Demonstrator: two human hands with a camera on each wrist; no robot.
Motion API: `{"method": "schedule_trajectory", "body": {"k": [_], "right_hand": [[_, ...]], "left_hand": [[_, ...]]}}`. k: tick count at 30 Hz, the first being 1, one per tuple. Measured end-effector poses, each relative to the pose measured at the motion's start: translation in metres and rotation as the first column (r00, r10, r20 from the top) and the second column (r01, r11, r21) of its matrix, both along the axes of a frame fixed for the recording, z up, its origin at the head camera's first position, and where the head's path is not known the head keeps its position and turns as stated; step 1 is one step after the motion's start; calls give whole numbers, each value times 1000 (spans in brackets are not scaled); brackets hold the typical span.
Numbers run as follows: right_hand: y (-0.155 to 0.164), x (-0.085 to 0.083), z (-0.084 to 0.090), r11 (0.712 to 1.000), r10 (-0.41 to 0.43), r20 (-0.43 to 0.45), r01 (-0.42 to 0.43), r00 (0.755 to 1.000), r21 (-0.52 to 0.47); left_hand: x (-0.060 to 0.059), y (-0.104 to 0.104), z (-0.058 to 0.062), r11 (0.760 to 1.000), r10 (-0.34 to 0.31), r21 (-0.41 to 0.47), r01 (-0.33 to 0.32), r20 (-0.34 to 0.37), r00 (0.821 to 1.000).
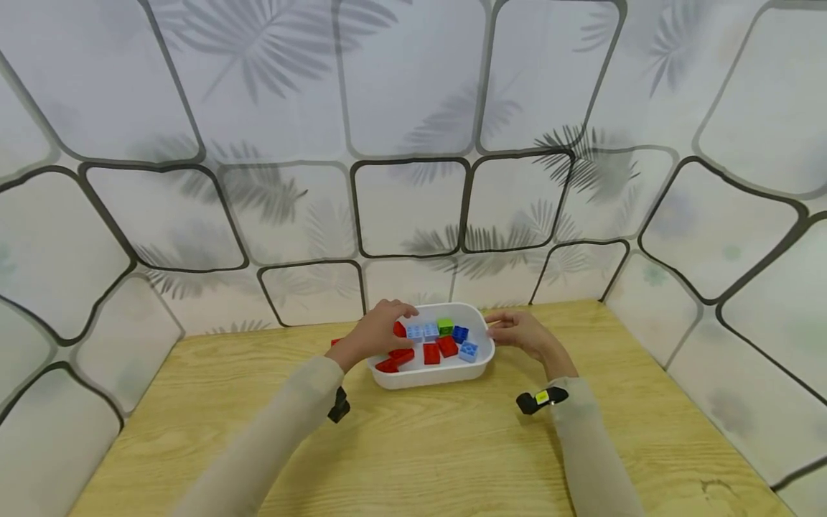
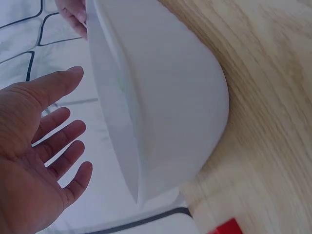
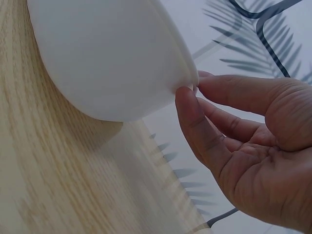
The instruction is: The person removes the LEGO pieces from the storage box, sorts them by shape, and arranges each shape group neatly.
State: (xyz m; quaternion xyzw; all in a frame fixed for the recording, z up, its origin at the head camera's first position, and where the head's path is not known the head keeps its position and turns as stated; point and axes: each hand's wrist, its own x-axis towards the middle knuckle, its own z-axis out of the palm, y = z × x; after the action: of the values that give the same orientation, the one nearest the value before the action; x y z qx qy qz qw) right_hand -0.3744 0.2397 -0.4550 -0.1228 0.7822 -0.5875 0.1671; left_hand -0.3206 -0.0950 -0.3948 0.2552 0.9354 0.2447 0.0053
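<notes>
– At the far end of the wooden table, close to the wall: a white tub of building bricks, with a hand at each end. Worried about anything?

– Mostly an uneven hold. Right hand pinching the right rim lightly, thumb against the lip and a finger above it. Left hand wide and relaxed over the left rim, fingers spread, gripping nothing. From the left wrist view, clear air between palm and tub wall.

– So a lift from the right alone?

– Likely a tilt. Thin rim, small pinch, smooth plastic. Easy to slip out of two fingertips, or to tip leftward and send the load sliding.

– Load meaning?

– Loose pieces, none clicked together as far as can be told: red bricks, a green brick, a dark blue brick, a pale blue brick. Free to rattle toward the low side and spill over the edge.

– Anything outside the tub?

– One stray red brick on the table, just left of the tub and partly hidden behind the left wrist. Easy to knock with a sleeve, or to catch under the tub on a push that way.

– And the wall?

– Near behind. Little room for a shove forward without a bump.
</notes>
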Motion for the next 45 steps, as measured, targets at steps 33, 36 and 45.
{"method": "schedule_trajectory", "body": {"k": [33,36,45], "right_hand": [[0,0,-1,1000,-20,34,20,999,-8],[0,0,-2,1000,-19,31,19,999,-10],[0,-2,-3,1000,-18,40,19,999,-21]], "left_hand": [[-16,42,-42,960,-28,-277,29,10,1000],[-18,42,-44,960,-29,-279,35,24,999],[-25,43,-52,972,-26,-232,35,44,999]]}}
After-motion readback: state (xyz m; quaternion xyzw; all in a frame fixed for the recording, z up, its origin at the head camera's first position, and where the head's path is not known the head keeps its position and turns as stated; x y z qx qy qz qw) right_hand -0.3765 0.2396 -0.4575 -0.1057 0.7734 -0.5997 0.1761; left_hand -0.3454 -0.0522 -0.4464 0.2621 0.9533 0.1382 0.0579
